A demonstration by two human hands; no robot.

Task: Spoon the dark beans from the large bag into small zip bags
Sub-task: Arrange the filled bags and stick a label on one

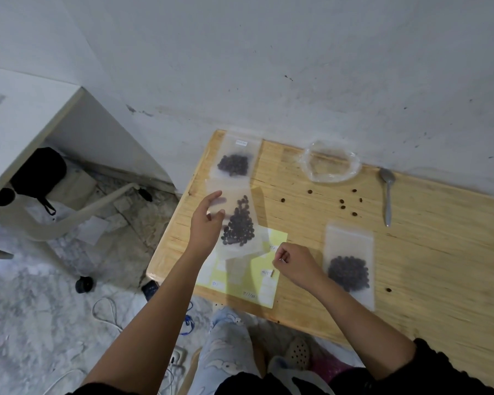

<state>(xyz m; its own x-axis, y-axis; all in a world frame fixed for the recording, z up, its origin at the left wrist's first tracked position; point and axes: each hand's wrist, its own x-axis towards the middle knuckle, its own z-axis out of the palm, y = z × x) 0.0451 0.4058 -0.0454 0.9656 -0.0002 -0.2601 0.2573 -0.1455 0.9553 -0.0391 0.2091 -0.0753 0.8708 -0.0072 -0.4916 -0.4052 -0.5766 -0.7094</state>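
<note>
Beans are already portioned into three small zip bags on the wooden table. Nearest, by the right wrist, one filled bag is laid flat. The right hand is closed in a narrow pinch over the yellow label sheet; something small and pale seems to be held at the fingertips, probably a sticker, though it is too small to be sure. The left hand is half curled and grips the left edge of the middle bag, which is lifted slightly over the sheet with its beans heaped low. Farther off, a third filled bag carrying a white label is lying by the table's far left corner. Loose beans are scattered mid-table, and at the far edge the large clear bag looks almost emptied, with the spoon left unused beside it. Labelling appears to be the step in hand: the held bag is best flattened on the table and kept steady, and the sticker pressed onto a bean-free upper area so that it adheres smoothly.
</note>
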